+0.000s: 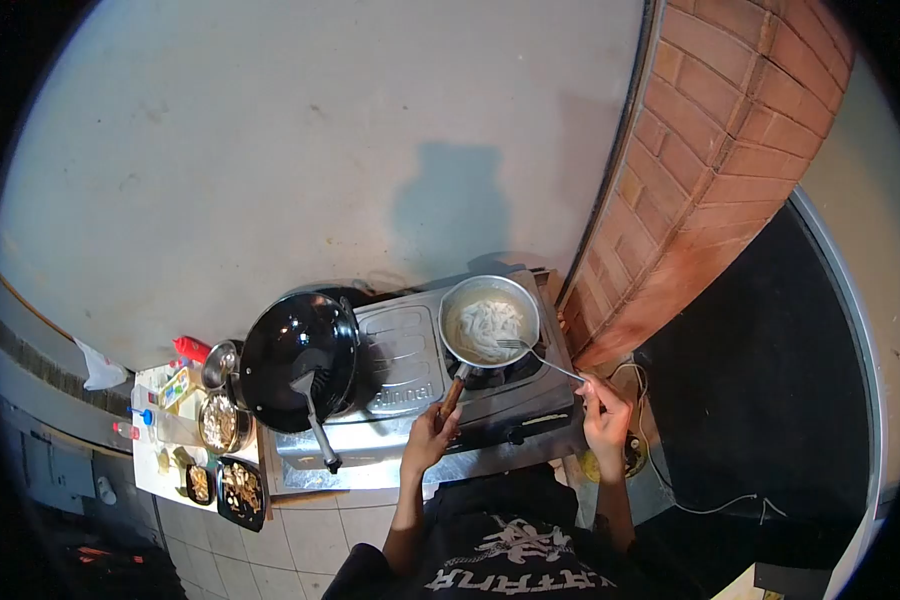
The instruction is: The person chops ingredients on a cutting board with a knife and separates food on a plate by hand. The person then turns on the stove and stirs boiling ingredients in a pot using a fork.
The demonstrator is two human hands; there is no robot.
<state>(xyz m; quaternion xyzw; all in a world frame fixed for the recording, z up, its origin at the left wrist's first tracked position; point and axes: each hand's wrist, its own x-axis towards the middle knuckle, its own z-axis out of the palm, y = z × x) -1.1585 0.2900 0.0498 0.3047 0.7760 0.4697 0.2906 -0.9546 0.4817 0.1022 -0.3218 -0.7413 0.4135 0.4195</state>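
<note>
On the right burner of a gas stove stands a metal saucepan with pale noodles in cloudy liquid. My left hand is closed around the saucepan's wooden handle. Between the fingers of my right hand is the end of a metal fork. The fork's tines reach over the near right part of the noodles; whether they touch them I cannot tell. On the left burner sits a black wok with a grey-handled spatula resting in it.
Left of the stove, a white table carries a bowl, a black tray of food pieces, a smaller black dish, a plastic bottle and a red packet. A brick pillar rises at right. Cables hang below.
</note>
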